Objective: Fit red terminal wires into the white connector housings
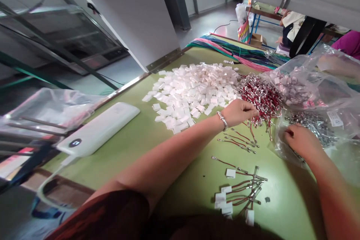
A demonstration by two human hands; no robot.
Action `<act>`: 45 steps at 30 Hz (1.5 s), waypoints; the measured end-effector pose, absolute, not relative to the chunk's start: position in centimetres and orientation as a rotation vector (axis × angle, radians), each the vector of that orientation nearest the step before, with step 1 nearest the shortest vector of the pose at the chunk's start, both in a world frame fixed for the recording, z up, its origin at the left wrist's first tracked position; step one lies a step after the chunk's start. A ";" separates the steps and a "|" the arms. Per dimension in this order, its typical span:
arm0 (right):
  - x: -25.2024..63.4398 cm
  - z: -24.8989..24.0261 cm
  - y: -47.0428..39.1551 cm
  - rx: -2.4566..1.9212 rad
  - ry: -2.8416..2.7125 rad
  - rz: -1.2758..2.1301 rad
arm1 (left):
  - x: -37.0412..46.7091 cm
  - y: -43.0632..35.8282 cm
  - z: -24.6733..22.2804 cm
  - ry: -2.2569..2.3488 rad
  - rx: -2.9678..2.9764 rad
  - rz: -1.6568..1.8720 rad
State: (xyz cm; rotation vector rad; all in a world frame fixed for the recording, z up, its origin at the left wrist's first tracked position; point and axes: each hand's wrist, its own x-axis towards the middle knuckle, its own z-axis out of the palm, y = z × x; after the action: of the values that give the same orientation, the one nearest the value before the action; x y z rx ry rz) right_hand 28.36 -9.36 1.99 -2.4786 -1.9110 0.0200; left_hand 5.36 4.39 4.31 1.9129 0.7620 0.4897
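Note:
My left hand (238, 113), a bracelet on its wrist, reaches to the near left edge of a pile of short red wires with metal terminals (260, 95). Its fingers are pinched together; what lies between them is hidden. At the opening of a clear plastic bag of metal terminals (316, 125), my right hand (303, 141) has its fingers curled closed, and I cannot make out what they hold. Several loose red wires (237, 142) lie below my left hand. Closer to me are red wires with white connector housings (224, 199) on one end.
A heap of white connector housings (197, 90) spreads behind my left forearm. Bundled coloured cables (230, 50) lie along the far edge. A white power bank (99, 129) with a cable rests at left. Another plastic bag (323, 71) stands at right; people sit beyond.

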 end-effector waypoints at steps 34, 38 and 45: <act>21.0 4.5 -9.7 -1.849 -1.685 0.839 | 5.3 4.3 3.8 0.195 2.583 0.503; 20.6 5.0 -10.1 -1.739 -1.954 1.142 | 5.5 4.4 3.1 0.372 2.579 0.301; 23.8 5.7 -10.3 -1.925 -1.865 0.886 | 6.7 2.9 1.2 0.494 2.734 0.029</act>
State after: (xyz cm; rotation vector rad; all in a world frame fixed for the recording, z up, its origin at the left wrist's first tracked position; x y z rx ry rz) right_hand 23.78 -10.29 5.71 -1.9245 -1.8650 0.8855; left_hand 6.69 2.88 1.23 2.7344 0.4943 0.0293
